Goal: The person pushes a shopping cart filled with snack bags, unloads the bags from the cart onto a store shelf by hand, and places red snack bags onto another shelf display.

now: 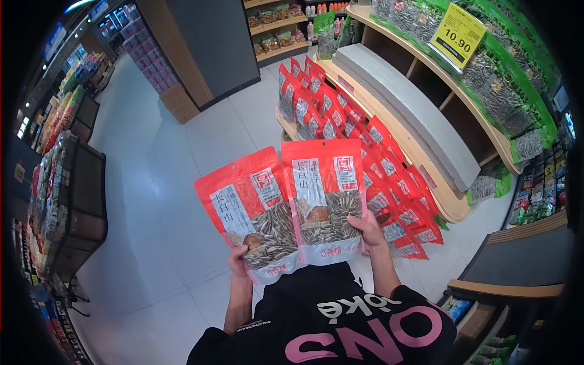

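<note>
Two red and white bags of sunflower seeds are held up side by side in front of my chest. My left hand (238, 260) grips the lower left edge of the left bag (267, 222), which tilts to the left. My right hand (367, 231) pinches the right edge of the right bag (316, 210), its thumb on the front; this bag stands nearly upright. The bags touch or slightly overlap along their inner edges. Both are printed with Chinese characters and have clear windows showing striped seeds. My fingers behind the bags are hidden.
Rows of similar red bags (389, 176) stand on the lower tier of a curved wooden display (447, 210). Green seed bags (505, 79) fill its upper shelf behind a yellow price sign (457, 38). A pillar (204, 45) and dark produce bins (79, 201) flank the tiled floor (152, 243).
</note>
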Demonstrator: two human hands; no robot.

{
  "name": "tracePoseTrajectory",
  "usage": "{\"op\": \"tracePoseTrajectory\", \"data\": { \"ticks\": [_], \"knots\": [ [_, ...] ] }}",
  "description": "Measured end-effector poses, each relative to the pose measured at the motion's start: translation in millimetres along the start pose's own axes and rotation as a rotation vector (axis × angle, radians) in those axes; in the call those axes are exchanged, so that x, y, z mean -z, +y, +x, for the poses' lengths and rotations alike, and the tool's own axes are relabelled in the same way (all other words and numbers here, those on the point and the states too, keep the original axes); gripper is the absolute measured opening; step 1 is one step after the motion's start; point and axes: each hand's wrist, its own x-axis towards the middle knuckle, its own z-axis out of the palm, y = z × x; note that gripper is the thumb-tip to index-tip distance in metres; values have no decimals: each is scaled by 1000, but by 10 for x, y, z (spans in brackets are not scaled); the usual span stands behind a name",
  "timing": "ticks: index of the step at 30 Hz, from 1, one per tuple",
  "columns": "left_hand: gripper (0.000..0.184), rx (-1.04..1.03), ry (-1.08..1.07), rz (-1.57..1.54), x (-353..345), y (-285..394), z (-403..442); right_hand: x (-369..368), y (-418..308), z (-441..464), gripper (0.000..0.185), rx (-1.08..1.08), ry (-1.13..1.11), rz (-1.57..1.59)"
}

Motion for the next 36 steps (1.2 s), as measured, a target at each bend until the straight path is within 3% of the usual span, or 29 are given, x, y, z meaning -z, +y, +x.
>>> {"op": "tracePoseTrajectory", "data": {
  "ticks": [4, 7, 11, 12, 14, 18, 21, 25, 29, 31, 33, 34, 36],
  "knots": [
    [48, 36, -76, -26, -245, 370, 684, -78, -300, 763, 45, 5, -49, 53],
    [53, -115, 45, 85, -343, 475, 1186, -70, -342, 1174, 46, 64, -42, 34],
    [50, -19, -91, 89, -457, 588, 1809, 5, -541, 1431, 46, 117, -8, 73],
    [47, -12, -52, 122, -751, 605, 1846, 96, -526, 1465, 46, 119, 8, 44],
    [49, 108, -246, 57, -254, 326, 2319, 227, -401, 1423, 46, 160, 97, -21],
    [58, 269, -381, 250, -441, 560, 2727, 235, -447, 1450, 48, 192, 163, 53],
    [63, 181, -422, 368, -883, 534, 2881, 291, -379, 1391, 56, 221, 231, 59],
    [71, 507, -552, 234, -918, 548, 3490, 353, -16, 1457, 65, 257, 338, 169],
    [72, 340, -572, 180, -849, 645, 4209, 70, 134, 1871, 68, 484, 462, 345],
    [69, 493, -728, -51, -463, 861, 4938, -46, 168, 2141, 65, 571, 556, 392],
    [67, 480, -687, -175, -177, 1252, 5323, -235, 127, 2344, 59, 637, 749, 317],
    [67, 312, -528, -140, -144, 1459, 5555, -418, -58, 2519, 57, 658, 782, 238],
    [67, 211, -513, -146, -206, 1844, 5841, -631, -296, 2750, 51, 674, 882, 118]
  ]
}}
